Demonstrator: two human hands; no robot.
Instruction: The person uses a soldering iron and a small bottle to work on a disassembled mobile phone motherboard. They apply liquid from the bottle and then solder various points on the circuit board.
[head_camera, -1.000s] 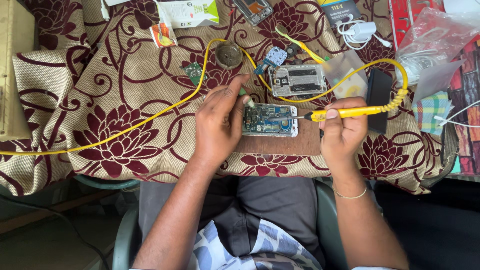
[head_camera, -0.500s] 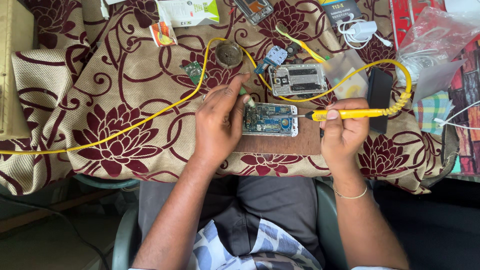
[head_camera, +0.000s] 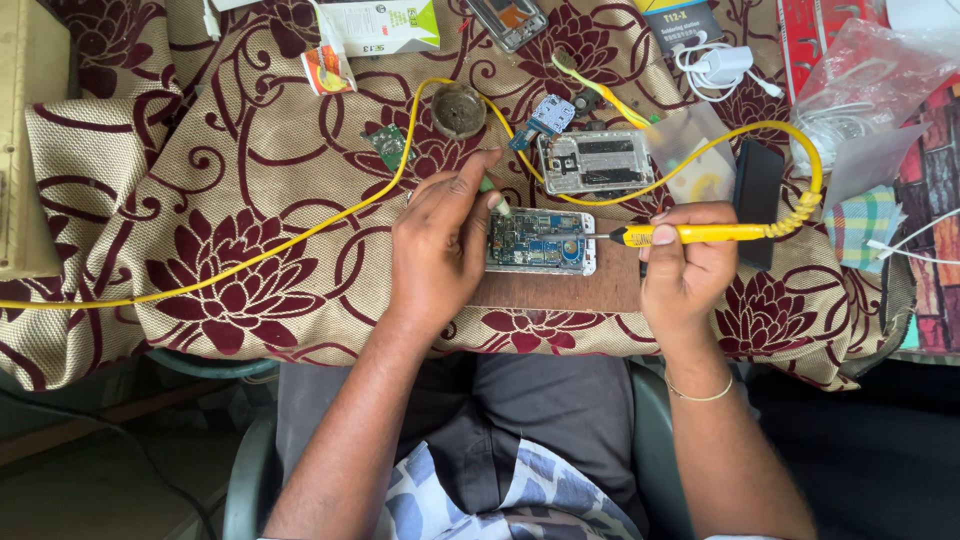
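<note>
Hands came first in my view: my left hand (head_camera: 440, 250) lay beside the opened phone (head_camera: 540, 241), its fingers pinched together on a small green-tipped piece (head_camera: 497, 199) just at the phone's upper left corner; I could not tell exactly what that piece was. My right hand (head_camera: 685, 262) was clamped around the yellow soldering iron (head_camera: 690, 234), whose thin tip reached the phone's right edge. That phone lay face down with its circuit board showing, on a brown wooden board (head_camera: 560, 288) near the front edge of the desk (head_camera: 240, 190), between my two hands. Just behind it sat a second opened phone frame (head_camera: 595, 162), silver-grey, with the iron's yellow cord (head_camera: 300, 235) crossing over it, looping to the right and running off far to the left across the maroon flowered cloth. Further back I saw a small round tin (head_camera: 459, 109), a little green circuit piece (head_camera: 388, 146) and a blue one (head_camera: 549, 115). A dark phone (head_camera: 758, 195) lay right of my right hand, and a white charger with cable (head_camera: 722, 66) rested near the far edge.
</note>
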